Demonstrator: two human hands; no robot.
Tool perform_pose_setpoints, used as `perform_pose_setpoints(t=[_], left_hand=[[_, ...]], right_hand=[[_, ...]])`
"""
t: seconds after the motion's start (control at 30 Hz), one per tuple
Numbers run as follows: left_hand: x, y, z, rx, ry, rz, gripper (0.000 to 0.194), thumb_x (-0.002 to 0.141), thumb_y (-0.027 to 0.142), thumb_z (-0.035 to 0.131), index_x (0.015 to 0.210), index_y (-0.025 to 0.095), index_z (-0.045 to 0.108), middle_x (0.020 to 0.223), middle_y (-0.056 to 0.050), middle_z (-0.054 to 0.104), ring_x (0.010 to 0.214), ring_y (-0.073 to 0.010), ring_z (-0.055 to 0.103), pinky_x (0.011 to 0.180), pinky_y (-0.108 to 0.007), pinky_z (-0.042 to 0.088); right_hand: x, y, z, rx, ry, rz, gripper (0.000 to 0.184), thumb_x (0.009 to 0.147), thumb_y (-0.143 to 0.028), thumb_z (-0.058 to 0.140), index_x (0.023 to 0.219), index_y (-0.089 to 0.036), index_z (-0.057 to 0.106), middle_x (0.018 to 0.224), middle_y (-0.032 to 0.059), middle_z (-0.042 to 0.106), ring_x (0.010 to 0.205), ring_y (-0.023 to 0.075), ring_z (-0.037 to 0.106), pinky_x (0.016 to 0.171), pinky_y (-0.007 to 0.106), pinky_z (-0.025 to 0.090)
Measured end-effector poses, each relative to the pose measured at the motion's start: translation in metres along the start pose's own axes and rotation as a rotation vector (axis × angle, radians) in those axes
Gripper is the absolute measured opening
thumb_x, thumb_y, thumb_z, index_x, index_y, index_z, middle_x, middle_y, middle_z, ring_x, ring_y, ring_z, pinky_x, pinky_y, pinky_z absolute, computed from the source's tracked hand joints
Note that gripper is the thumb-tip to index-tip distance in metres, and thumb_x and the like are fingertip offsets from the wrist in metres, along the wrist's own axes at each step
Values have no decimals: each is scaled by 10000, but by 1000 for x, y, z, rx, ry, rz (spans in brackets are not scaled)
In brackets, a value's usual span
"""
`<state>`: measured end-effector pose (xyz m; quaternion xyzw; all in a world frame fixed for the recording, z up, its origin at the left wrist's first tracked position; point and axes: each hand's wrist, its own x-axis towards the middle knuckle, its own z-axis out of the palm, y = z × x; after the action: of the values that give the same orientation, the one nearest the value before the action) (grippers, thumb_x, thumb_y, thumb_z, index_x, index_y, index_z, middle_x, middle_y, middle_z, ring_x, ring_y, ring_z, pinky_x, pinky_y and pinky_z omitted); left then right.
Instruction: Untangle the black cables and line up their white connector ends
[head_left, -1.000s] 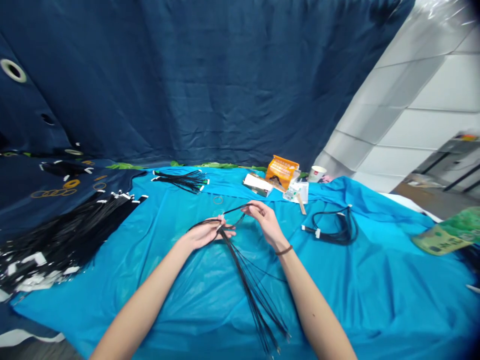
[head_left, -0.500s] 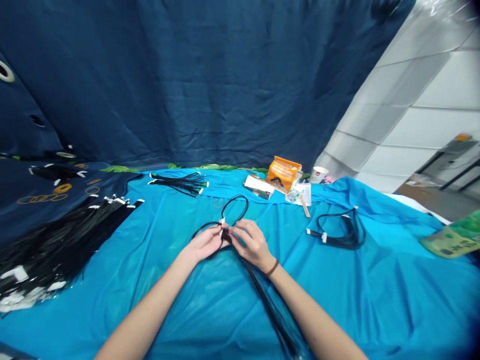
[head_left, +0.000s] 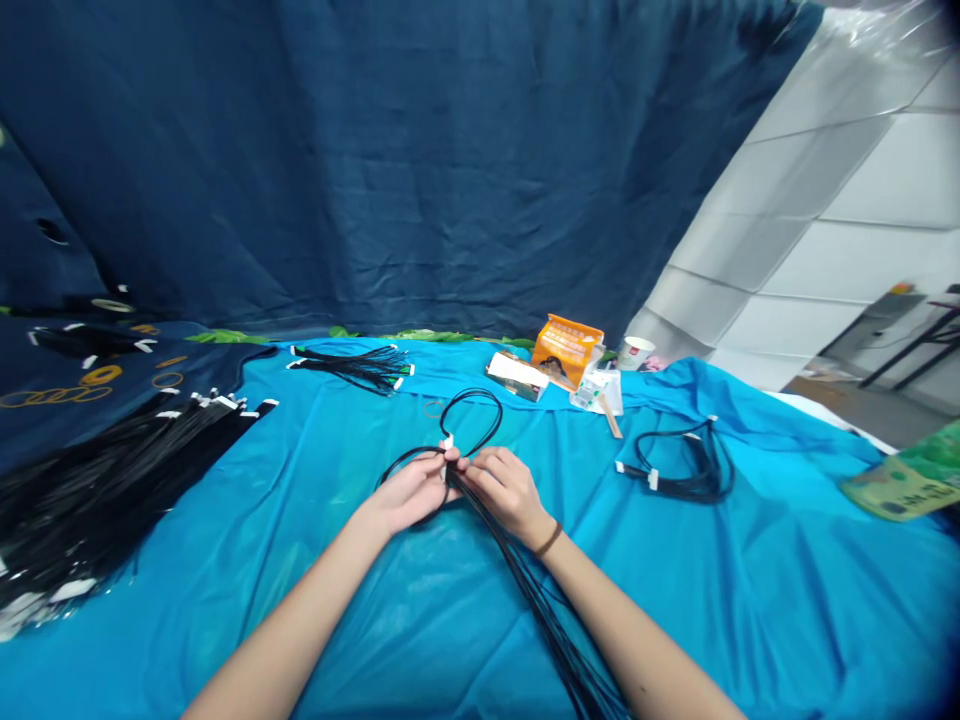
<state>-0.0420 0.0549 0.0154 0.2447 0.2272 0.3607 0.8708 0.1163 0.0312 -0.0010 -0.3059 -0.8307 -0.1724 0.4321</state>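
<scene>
Near the middle of the blue cloth, my left hand (head_left: 411, 492) is closed on a bundle of thin black cables (head_left: 534, 592) at a spot close to a white connector (head_left: 448, 442). Right beside it, my right hand (head_left: 510, 490) pinches the same bundle with thumb and fingers. One loop of cable rises beyond the fingers and another bends out to the left. The loose lengths trail down toward my right forearm. My fingers hide the exact spot where the cables meet. A thin rubber band (head_left: 433, 409) lies just past the loops.
At left lies a big pile of black cables (head_left: 127, 480) with white ends, with yellow rubber bands (head_left: 52, 397) behind. A smaller bundle (head_left: 352, 367) lies at the back. On the right are a coiled bundle (head_left: 694, 485), an orange pouch (head_left: 568, 350), a small box (head_left: 517, 374) and a paper cup (head_left: 635, 351).
The fingers of my right hand have drawn in closer to the cables beside my left hand. The trailing cables have spread slightly. The view has shifted a little to the right.
</scene>
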Motion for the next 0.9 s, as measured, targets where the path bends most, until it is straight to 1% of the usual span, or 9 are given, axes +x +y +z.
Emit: perform_pose_setpoints(t=[0.13,0.33,0.5,0.6,0.7,0.77,0.9], left_hand=[[-2,-1,3,8,-23,-6,197,810,113,401,695,129,560,672,-48,579,652,-138,548,654,-291,399],[-4,-3,4,26,-53,10,204,818,116,386,693,132,546,658,-37,568,623,-125,537,629,-277,393],[-5,-3,5,56,-74,37,167,804,109,416,692,144,534,654,-18,554,612,-118,533,629,-273,394],[-6,-1,6,74,-79,57,136,795,116,443,701,151,535,666,-13,556,623,-121,536,631,-275,396],[-5,0,5,85,-68,84,115,785,124,467,704,148,544,679,-21,568,640,-127,544,645,-280,401],[-2,0,3,86,-48,110,113,783,125,471,707,142,553,682,-27,575,643,-129,547,649,-279,405],[5,-2,-2,77,26,170,170,801,101,421,695,141,548,677,-27,581,632,-121,551,648,-272,419]], right_hand=[[1,-3,-1,-12,29,-15,93,828,-124,499,762,-156,556,709,37,582,732,136,506,671,259,439],[4,-5,-3,-3,45,-42,112,827,-113,493,745,-156,556,697,35,587,709,134,501,661,256,432],[4,-7,-3,42,65,-7,132,840,-132,473,755,-161,570,675,42,576,676,139,488,626,261,418],[4,-8,-1,104,79,50,116,838,-153,480,781,-170,580,703,46,588,683,143,494,615,264,415],[5,-10,0,202,98,136,83,829,-194,505,849,-186,586,751,40,603,722,146,516,637,268,427],[7,-13,-1,279,122,211,80,817,-220,527,862,-198,589,754,29,604,731,146,526,656,275,434],[16,-18,-6,441,182,395,95,803,-253,544,831,-200,618,758,26,596,708,141,544,652,273,446]])
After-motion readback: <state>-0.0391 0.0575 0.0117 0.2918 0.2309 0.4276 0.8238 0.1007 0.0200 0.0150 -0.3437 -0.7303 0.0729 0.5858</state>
